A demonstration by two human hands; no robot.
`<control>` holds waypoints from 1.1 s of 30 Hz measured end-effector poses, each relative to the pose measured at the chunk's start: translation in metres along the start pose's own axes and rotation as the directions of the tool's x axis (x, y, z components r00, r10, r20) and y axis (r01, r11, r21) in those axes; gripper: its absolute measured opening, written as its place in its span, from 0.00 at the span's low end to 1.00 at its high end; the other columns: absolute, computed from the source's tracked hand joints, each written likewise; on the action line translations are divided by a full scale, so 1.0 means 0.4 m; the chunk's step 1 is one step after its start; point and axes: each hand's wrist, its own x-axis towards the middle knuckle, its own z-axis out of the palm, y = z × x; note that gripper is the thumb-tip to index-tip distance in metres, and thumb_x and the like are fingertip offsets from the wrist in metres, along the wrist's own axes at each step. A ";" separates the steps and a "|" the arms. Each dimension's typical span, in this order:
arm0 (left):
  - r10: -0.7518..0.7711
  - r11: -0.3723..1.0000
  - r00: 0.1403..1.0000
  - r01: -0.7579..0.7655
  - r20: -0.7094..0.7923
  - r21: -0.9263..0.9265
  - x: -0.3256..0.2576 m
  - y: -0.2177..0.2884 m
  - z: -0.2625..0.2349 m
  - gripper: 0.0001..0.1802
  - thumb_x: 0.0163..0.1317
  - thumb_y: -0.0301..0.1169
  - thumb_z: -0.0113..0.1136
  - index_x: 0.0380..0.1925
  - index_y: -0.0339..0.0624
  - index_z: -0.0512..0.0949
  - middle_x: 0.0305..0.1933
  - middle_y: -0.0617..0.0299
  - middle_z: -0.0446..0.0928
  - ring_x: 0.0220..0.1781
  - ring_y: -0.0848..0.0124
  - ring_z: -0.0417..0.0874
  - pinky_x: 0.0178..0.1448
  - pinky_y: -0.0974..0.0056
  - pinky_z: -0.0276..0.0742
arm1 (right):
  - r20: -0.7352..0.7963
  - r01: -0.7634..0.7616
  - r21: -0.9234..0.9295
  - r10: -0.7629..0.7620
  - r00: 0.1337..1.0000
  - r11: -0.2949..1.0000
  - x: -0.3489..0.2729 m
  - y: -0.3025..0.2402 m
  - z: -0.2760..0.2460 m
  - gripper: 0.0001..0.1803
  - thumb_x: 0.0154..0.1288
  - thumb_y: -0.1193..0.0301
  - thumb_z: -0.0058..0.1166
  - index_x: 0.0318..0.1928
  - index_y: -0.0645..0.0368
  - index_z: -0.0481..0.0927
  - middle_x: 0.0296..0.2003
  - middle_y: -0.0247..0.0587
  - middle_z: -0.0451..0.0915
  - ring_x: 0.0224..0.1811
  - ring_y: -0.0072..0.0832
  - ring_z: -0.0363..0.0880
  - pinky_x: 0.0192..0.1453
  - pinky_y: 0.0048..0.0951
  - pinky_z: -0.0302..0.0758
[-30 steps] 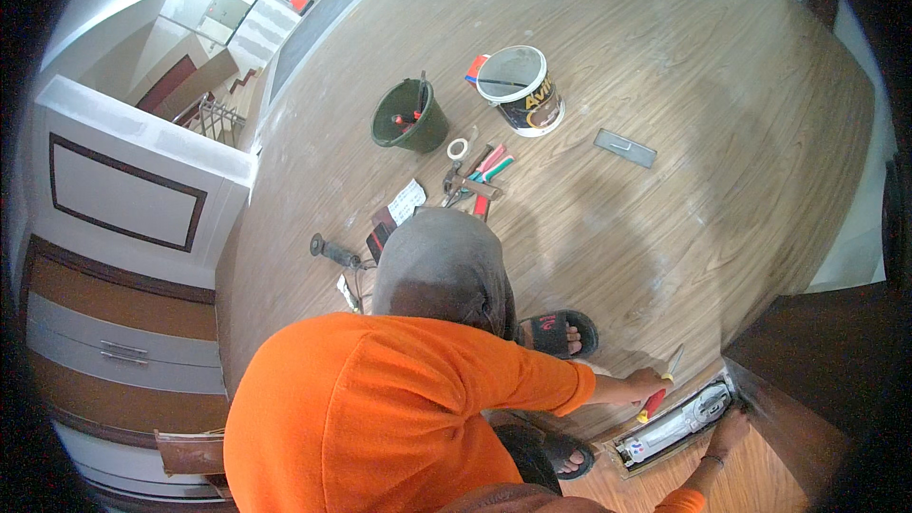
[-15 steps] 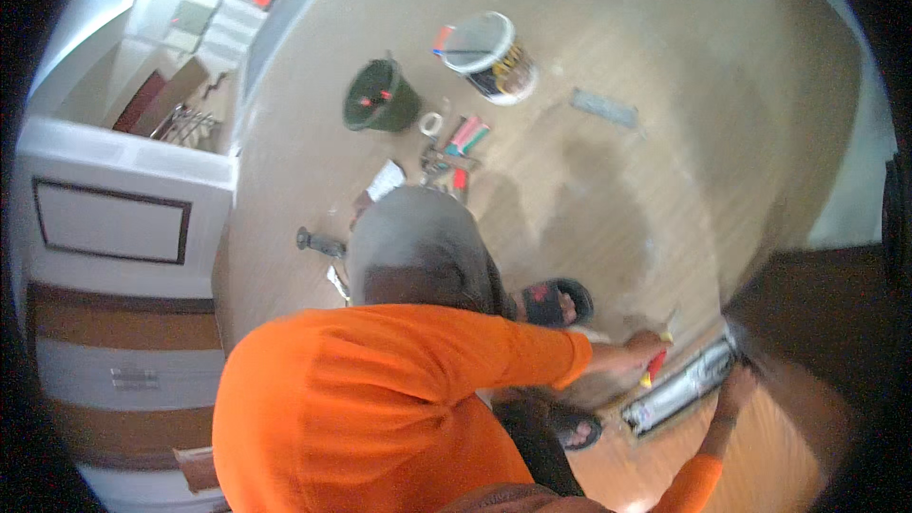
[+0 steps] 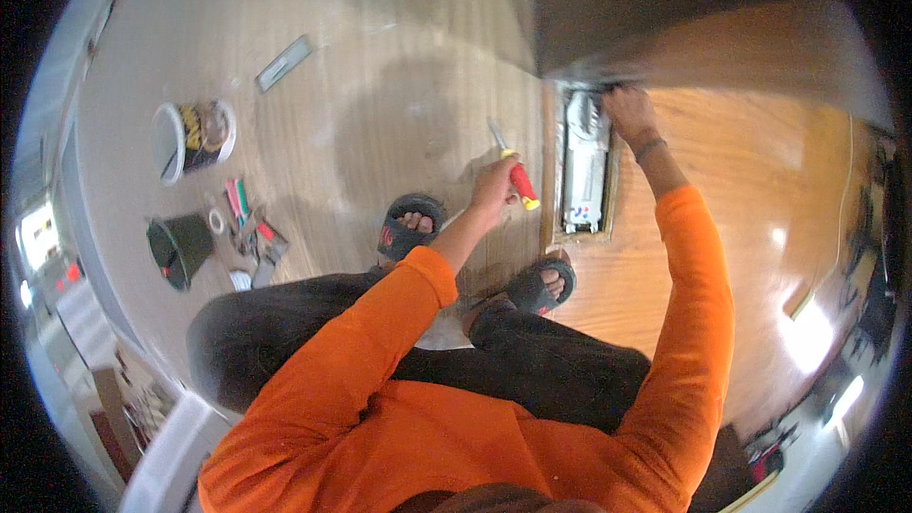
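Observation:
My left hand (image 3: 494, 188) is closed round the red and yellow handle of a screwdriver (image 3: 521, 178). Its metal shaft points away from me, just above the floor. To its right, a silver metal floor spring (image 3: 584, 166) lies in a rectangular recess in the floor. My right hand (image 3: 632, 114) is at the far end of that recess, its fingers curled beside the metal body. What they grip, if anything, is hidden. The dark brown door (image 3: 655, 14) stands directly beyond this hand.
On the left are a white paint bucket (image 3: 223, 133), a dark green bucket (image 3: 180, 249), a roll of tape (image 3: 217, 220) and several hand tools (image 3: 258, 239). A flat grey metal piece (image 3: 284, 64) lies farther off. My sandalled feet (image 3: 413, 223) are close to the recess.
My view has swung round towards the floor spring, which now appears nearer the middle. The screwdriver remains in my left hand, and my right hand is still beside the floor spring's far end.

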 end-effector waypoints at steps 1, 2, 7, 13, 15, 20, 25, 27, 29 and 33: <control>-0.015 1.000 1.000 0.015 -0.006 -0.003 -0.010 0.011 -0.002 0.17 0.63 0.50 0.57 0.33 0.48 0.78 0.26 0.68 0.75 0.24 0.75 0.74 0.24 0.69 0.66 | -0.120 -0.008 0.048 0.014 0.993 0.999 -0.010 -0.011 -0.008 0.05 0.62 0.67 0.52 0.33 0.47 0.81 0.32 0.36 0.81 0.40 0.34 0.82 0.41 0.38 0.79; -0.032 0.999 0.999 0.032 0.029 0.014 -0.020 0.016 0.024 0.17 0.63 0.49 0.56 0.33 0.48 0.78 0.26 0.68 0.75 0.24 0.76 0.74 0.26 0.69 0.67 | -0.299 -0.057 0.076 0.077 0.951 0.996 -0.033 0.005 0.073 0.04 0.61 0.67 0.51 0.33 0.46 0.80 0.31 0.35 0.79 0.38 0.34 0.81 0.42 0.37 0.77; -0.040 0.999 0.997 0.039 0.060 0.022 -0.035 0.030 0.006 0.16 0.65 0.48 0.55 0.35 0.47 0.78 0.27 0.69 0.77 0.25 0.77 0.75 0.31 0.69 0.68 | -0.229 -0.012 0.041 0.021 0.973 0.999 -0.018 -0.001 0.068 0.05 0.64 0.67 0.50 0.35 0.47 0.79 0.35 0.34 0.79 0.41 0.30 0.80 0.43 0.34 0.76; -0.084 0.994 0.994 0.078 0.072 0.074 0.008 0.008 -0.042 0.21 0.62 0.54 0.57 0.43 0.51 0.78 0.39 0.64 0.79 0.41 0.68 0.79 0.46 0.61 0.73 | -0.164 0.022 0.009 -0.020 0.986 1.000 -0.031 0.004 0.040 0.09 0.64 0.67 0.50 0.43 0.46 0.80 0.35 0.33 0.81 0.40 0.33 0.82 0.44 0.35 0.78; -0.084 0.995 0.994 0.080 0.073 0.061 0.006 0.009 -0.038 0.22 0.62 0.54 0.57 0.44 0.50 0.78 0.39 0.64 0.80 0.42 0.68 0.79 0.47 0.61 0.72 | -0.093 -0.010 0.047 0.014 0.996 0.999 -0.025 0.005 0.023 0.07 0.63 0.68 0.51 0.40 0.46 0.81 0.35 0.34 0.81 0.41 0.34 0.82 0.44 0.36 0.79; -0.080 0.995 0.993 0.074 0.091 0.072 0.004 0.002 -0.042 0.22 0.62 0.54 0.57 0.44 0.50 0.78 0.39 0.64 0.80 0.42 0.67 0.80 0.49 0.61 0.73 | -0.174 0.027 0.071 -0.015 0.985 0.997 -0.038 0.014 0.006 0.06 0.63 0.68 0.52 0.36 0.49 0.82 0.36 0.37 0.83 0.41 0.35 0.85 0.41 0.36 0.80; -0.074 0.995 0.993 0.068 0.089 0.069 -0.002 0.000 -0.035 0.22 0.62 0.54 0.57 0.44 0.49 0.78 0.39 0.64 0.79 0.43 0.67 0.79 0.50 0.60 0.73 | -0.115 0.012 0.049 -0.006 0.993 0.999 -0.021 -0.005 -0.011 0.06 0.63 0.68 0.52 0.39 0.47 0.80 0.34 0.34 0.81 0.41 0.30 0.82 0.44 0.33 0.78; -0.074 0.995 0.994 0.068 0.078 0.076 -0.005 0.003 -0.042 0.22 0.63 0.53 0.57 0.45 0.49 0.78 0.39 0.64 0.79 0.43 0.67 0.79 0.50 0.60 0.73 | -0.173 0.046 0.014 -0.043 0.984 0.999 -0.024 -0.013 -0.024 0.05 0.63 0.68 0.53 0.37 0.48 0.81 0.35 0.33 0.81 0.42 0.31 0.82 0.44 0.34 0.78; -0.069 0.995 0.994 0.062 0.080 0.078 -0.013 0.014 -0.025 0.22 0.63 0.53 0.57 0.45 0.48 0.78 0.40 0.64 0.79 0.44 0.67 0.79 0.50 0.60 0.73 | -0.087 0.007 0.039 -0.003 0.996 0.999 -0.027 0.002 0.004 0.06 0.64 0.68 0.52 0.36 0.49 0.82 0.34 0.35 0.83 0.41 0.33 0.84 0.43 0.36 0.80; -0.070 0.994 0.994 0.063 0.078 0.091 -0.001 0.009 -0.045 0.23 0.63 0.53 0.58 0.46 0.48 0.78 0.42 0.64 0.79 0.46 0.66 0.79 0.50 0.59 0.74 | -0.033 -0.114 0.117 0.118 0.992 0.987 -0.031 -0.001 -0.007 0.07 0.64 0.68 0.51 0.35 0.50 0.83 0.36 0.38 0.84 0.42 0.34 0.85 0.43 0.36 0.81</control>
